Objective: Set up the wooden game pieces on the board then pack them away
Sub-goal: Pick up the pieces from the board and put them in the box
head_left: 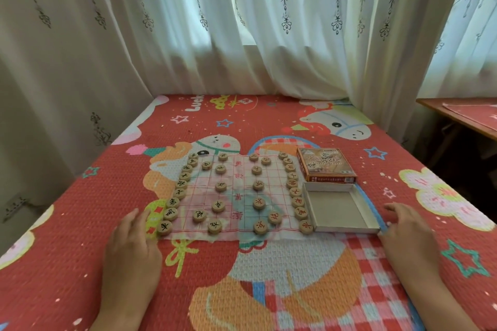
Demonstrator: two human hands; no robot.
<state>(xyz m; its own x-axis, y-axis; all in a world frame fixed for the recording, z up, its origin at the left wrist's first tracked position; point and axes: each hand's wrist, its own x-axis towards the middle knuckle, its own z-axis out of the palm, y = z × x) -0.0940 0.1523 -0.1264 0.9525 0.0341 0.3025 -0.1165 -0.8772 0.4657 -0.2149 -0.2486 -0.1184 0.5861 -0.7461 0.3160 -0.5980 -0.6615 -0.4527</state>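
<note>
In the lower part of the frame both hands lie flat on the red mat [242, 290]. The left hand [131, 244] is at lower left, its fingers relaxed and holding nothing. The right hand [408, 234] is at lower right, also loose and empty.

The wooden pieces [259, 204] stand in the centre on the thin board [239, 185], in two long columns at its left and right edges, with some pieces between. So I judge that the setting up is finished and the packing has not begun.

The left fingertips [145, 213] are just beside the corner piece [164, 227]; I cannot tell if they touch it. The right fingertips [388, 207] are near the empty tray [336, 209], which lies along the right edge of the board, but apart from it.

The next move probably calls for a pinch on the nearest pieces, then carrying them into this tray. The box lid [325, 165] lies just behind the tray, and farther back hangs a white curtain [242, 21].
</note>
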